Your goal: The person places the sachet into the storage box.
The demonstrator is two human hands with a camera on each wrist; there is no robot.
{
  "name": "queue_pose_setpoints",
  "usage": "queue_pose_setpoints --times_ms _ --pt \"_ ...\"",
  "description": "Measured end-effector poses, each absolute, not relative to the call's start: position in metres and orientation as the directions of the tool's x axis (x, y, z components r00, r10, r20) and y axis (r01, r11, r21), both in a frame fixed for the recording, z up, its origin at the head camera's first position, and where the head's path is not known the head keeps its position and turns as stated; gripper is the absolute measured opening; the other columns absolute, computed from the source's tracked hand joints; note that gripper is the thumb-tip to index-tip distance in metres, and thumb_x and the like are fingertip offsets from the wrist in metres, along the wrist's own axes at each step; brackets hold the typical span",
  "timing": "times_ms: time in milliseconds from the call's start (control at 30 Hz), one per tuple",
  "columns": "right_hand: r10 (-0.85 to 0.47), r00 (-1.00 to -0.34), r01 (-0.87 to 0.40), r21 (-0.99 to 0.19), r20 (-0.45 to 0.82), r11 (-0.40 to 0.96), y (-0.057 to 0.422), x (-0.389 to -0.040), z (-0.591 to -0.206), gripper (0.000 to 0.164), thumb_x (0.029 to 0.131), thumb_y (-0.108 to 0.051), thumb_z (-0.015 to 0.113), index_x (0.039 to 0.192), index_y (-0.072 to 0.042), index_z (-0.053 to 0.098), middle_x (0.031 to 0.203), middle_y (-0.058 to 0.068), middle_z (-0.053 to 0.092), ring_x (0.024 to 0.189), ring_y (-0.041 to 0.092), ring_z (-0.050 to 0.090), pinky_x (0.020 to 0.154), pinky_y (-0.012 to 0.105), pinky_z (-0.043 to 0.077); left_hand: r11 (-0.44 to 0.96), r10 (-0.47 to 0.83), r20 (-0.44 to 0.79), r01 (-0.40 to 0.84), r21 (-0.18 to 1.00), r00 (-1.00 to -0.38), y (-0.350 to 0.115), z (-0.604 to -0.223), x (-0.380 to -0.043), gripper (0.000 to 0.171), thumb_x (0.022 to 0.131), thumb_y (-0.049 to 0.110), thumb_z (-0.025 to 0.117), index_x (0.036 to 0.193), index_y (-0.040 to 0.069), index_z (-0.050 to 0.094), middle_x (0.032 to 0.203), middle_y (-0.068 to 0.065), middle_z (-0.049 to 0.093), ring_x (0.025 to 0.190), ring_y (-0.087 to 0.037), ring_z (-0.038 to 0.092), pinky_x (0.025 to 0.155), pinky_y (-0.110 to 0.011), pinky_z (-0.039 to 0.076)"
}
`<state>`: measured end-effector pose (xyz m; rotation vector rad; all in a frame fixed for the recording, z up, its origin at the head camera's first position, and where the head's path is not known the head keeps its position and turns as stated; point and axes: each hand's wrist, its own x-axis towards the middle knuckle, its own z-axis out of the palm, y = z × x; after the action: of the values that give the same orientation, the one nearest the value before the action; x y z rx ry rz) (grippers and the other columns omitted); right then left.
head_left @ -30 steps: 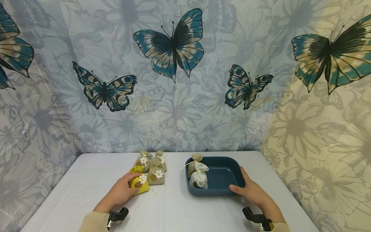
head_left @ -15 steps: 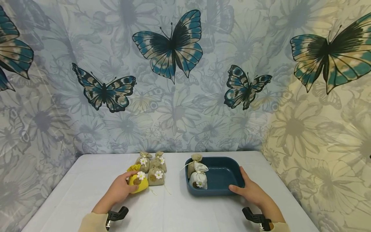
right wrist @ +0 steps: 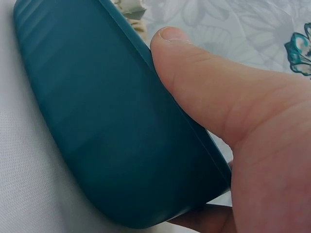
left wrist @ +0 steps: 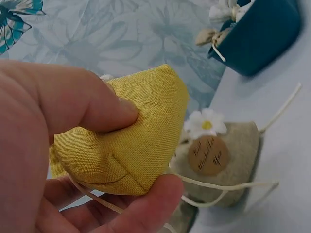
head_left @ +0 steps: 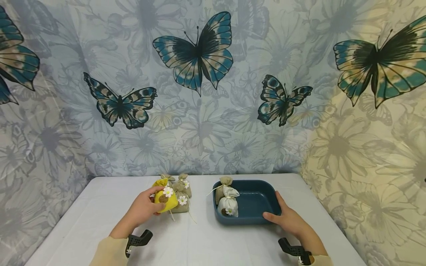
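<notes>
My left hand (head_left: 143, 203) pinches a yellow drawstring pouch (head_left: 169, 204) with a white flower, at the left of the table. In the left wrist view, thumb and fingers press on both sides of the yellow cloth (left wrist: 150, 107), and its cord dangles. Just behind and right of it stand several khaki pouches (head_left: 181, 209), partly hidden. My right hand (head_left: 288, 218) grips the right end of a dark blue basin (head_left: 247, 221), thumb over the near rim. Inside the basin's left end sit a white pouch (head_left: 229, 205) and a khaki pouch (head_left: 219, 193).
A white cloth covers the table (head_left: 199, 244). Behind it hangs a curtain (head_left: 206, 140) printed with butterflies and flowers. Each wrist wears a black camera mount (head_left: 138, 239).
My left hand has lifted the yellow pouch and tilted it, after a slight shift left, and now carries it rightward in front of the khaki pouches. The right hand and basin stay put.
</notes>
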<state>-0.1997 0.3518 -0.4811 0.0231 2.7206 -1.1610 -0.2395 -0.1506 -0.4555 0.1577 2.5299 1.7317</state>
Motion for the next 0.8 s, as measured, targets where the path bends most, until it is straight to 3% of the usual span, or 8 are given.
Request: queue_pose_setpoints --times_ms 267,500,800 --pt "-0.054 -0.983 0.091 -0.721 -0.176 0.687 0.352 -0.199 -0.482 0.111 0.091 -0.050 0.069 0.160 -0.011 -0.009 0.160 0.031 0.001 0.138 0.057 0.017 0.101 0.072 0.026 0.362 0.195 0.042 0.112 0.926 -0.980 -0.132 -0.435 -0.246 0.060 0.081 0.006 0.079 0.138 0.011 0.058 0.096 -0.012 0.065 0.075 -0.025 0.061 0.063 -0.045 0.056" --pt "-0.053 -0.984 0.085 -0.712 -0.169 0.697 0.352 -0.199 -0.483 0.112 0.090 -0.051 0.069 0.160 -0.013 -0.010 0.160 0.029 0.001 0.138 0.057 0.017 0.102 0.072 0.025 0.355 0.242 0.079 0.164 0.920 -0.967 -0.108 -0.417 -0.253 0.057 0.081 0.006 0.078 0.135 0.014 0.061 0.108 -0.011 0.063 0.081 -0.025 0.062 0.063 -0.044 0.056" --pt "-0.050 -0.986 0.081 -0.711 -0.161 0.698 0.353 -0.199 -0.484 0.112 0.091 -0.050 0.069 0.160 -0.013 -0.010 0.160 0.030 0.002 0.138 0.057 0.017 0.102 0.072 0.025 0.322 0.323 0.117 0.225 0.920 -0.939 -0.073 -0.397 -0.261 0.055 0.082 0.008 0.078 0.134 0.016 0.061 0.108 -0.012 0.065 0.084 -0.025 0.065 0.065 -0.046 0.058"
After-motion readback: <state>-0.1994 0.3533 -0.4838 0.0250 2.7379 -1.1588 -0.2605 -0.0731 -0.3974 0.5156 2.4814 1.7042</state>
